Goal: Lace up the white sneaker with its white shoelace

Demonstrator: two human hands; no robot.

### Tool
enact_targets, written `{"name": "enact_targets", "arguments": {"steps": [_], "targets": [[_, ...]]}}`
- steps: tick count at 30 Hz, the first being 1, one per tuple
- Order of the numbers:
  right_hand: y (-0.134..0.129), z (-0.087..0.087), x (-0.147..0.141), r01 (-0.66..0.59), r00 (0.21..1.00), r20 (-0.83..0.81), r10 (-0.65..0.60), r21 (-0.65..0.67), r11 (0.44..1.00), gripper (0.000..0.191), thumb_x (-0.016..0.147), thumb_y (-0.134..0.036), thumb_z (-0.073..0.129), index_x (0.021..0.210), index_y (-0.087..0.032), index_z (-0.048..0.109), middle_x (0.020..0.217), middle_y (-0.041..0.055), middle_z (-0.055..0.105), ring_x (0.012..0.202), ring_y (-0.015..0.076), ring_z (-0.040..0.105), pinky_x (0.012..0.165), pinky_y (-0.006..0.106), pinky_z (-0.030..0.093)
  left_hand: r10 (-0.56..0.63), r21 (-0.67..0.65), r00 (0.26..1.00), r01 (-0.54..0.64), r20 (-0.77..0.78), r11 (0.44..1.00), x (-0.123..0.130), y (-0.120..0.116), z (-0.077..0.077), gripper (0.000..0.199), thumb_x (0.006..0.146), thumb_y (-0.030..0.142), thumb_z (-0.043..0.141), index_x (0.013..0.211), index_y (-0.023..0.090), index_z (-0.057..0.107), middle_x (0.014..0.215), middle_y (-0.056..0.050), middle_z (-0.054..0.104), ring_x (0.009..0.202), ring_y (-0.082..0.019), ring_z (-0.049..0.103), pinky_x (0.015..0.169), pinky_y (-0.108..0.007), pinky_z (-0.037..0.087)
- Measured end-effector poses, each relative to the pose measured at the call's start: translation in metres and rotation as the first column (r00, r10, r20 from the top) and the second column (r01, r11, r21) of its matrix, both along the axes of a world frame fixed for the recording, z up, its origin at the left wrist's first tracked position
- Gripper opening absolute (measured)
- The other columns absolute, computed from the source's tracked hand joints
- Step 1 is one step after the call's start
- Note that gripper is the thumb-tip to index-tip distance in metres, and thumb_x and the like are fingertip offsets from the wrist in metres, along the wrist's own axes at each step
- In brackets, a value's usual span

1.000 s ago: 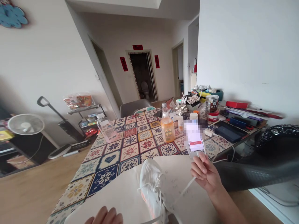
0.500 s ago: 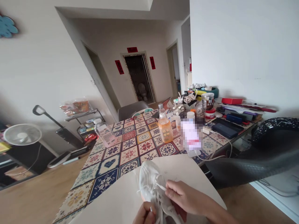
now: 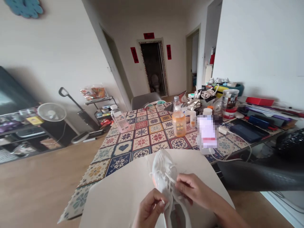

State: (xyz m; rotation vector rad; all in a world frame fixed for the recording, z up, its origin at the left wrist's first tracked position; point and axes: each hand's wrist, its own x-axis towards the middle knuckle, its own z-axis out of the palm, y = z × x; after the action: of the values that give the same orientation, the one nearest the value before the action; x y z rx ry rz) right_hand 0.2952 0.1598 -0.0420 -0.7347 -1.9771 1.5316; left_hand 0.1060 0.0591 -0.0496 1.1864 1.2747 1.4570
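Left hand (image 3: 150,209) pinches a white shoelace (image 3: 163,202) end, right hand (image 3: 193,192) pinches laces at the white sneaker (image 3: 166,177) tongue. Sneaker toe points 12 o'clock on white paper sheet (image 3: 118,196); orange bottle (image 3: 179,122) beyond.

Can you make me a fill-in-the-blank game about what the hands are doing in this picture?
1. Both hands, the left hand and the right hand, are working on the laces of a white ____.
2. The shoe rests on a round ____ board.
3. The bottle on the patterned tablecloth holds an ____ drink.
4. A standing ____ with round blades sits by the left wall.

Missing words: shoe; white; orange; fan
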Motion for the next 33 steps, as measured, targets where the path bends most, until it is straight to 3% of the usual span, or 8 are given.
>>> {"name": "enact_targets", "arguments": {"steps": [3,8,12,18,23,26,30,33], "targets": [[-0.005,0.003,-0.001,0.115,0.992,-0.063,-0.109,0.098,0.989,0.054,0.096,-0.068,0.047,0.073,-0.02,0.055,0.062,-0.0036,0.047,0.058,0.0136,0.046,0.054,0.024,0.04,0.05,0.127,0.998,-0.043,-0.048,0.991,0.003,0.003,0.002,0.036,0.078,0.054,0.08,0.067,0.019,0.079,0.068,-0.003,0.059,0.063,-0.016,0.05,0.059,-0.025,0.042],[-0.026,0.012,-0.002,0.151,0.989,-0.065,-0.136,0.431,0.89,0.027,0.103,-0.032,0.048,0.081,-0.022,0.059,0.069,-0.0001,0.061,0.061,0.016,0.056,0.059,0.026,0.038,0.03,0.013,0.984,-0.033,0.176,0.999,0.022,0.01,0.014,0.039,0.068,0.047,0.089,0.099,0.024,0.082,0.062,0.002,0.06,0.052,-0.012,0.047,0.051,-0.023,0.042],[-0.035,0.02,0.0,0.084,0.996,-0.027,-0.088,0.652,0.754,0.015,0.099,-0.019,0.046,0.094,-0.022,0.06,0.076,0.0042,0.068,0.064,0.0187,0.064,0.06,0.026,0.042,0.053,0.055,0.984,-0.064,0.168,0.996,0.032,0.01,0.02,0.027,0.069,0.046,0.089,0.07,0.02,0.081,0.064,0.0,0.061,0.055,-0.013,0.053,0.053,-0.023,0.046],[-0.036,0.021,0.003,0.18,0.984,-0.128,-0.127,0.697,0.695,0.024,0.101,-0.017,0.045,0.079,-0.023,0.053,0.065,0.0003,0.059,0.054,0.0158,0.057,0.054,0.025,0.039,0.137,0.254,0.989,-0.117,-0.061,0.96,0.033,0.009,0.01,0.013,0.077,0.024,0.081,0.065,0.02,0.076,0.063,-0.001,0.066,0.06,-0.015,0.061,0.058,-0.022,0.049],[-0.037,0.016,0.007,0.361,0.931,-0.3,-0.21,0.651,0.668,0.02,0.101,-0.014,0.045,0.086,-0.024,0.052,0.065,-0.0012,0.061,0.054,0.0148,0.058,0.055,0.024,0.043,0.048,0.211,0.986,-0.013,-0.161,0.977,0.036,0.005,0.006,0.01,0.08,0.018,0.072,0.071,0.02,0.076,0.069,-0.005,0.074,0.062,-0.018,0.066,0.06,-0.024,0.051],[-0.036,0.014,0.01,0.443,0.896,-0.321,-0.306,0.604,0.663,0.01,0.1,-0.018,0.054,0.093,-0.026,0.053,0.062,-0.0042,0.06,0.046,0.0131,0.055,0.046,0.021,0.042,0.107,0.204,0.987,-0.08,-0.124,0.976,0.039,0.0,0.006,0.01,0.081,0.024,0.073,0.072,0.02,0.075,0.067,-0.004,0.073,0.059,-0.017,0.063,0.059,-0.024,0.049],[-0.036,0.025,0.012,0.261,0.965,-0.211,-0.154,0.731,0.63,0.029,0.094,-0.016,0.056,0.12,-0.027,0.058,0.091,0.0055,0.074,0.072,0.0207,0.07,0.063,0.027,0.054,0.183,0.27,0.976,-0.146,-0.117,0.952,0.035,-0.003,0.011,0.009,0.083,0.026,0.075,0.076,0.022,0.079,0.068,-0.005,0.074,0.063,-0.02,0.065,0.062,-0.026,0.051],[-0.037,0.036,0.01,0.102,0.992,-0.129,-0.014,0.709,0.698,0.035,0.084,-0.006,0.051,0.113,-0.024,0.062,0.093,0.0077,0.072,0.078,0.0224,0.07,0.067,0.029,0.055,0.19,0.37,0.961,-0.105,-0.2,0.923,0.03,-0.003,0.013,0.009,0.085,0.025,0.075,0.08,0.024,0.083,0.067,-0.006,0.075,0.061,-0.02,0.066,0.061,-0.027,0.051]]}}
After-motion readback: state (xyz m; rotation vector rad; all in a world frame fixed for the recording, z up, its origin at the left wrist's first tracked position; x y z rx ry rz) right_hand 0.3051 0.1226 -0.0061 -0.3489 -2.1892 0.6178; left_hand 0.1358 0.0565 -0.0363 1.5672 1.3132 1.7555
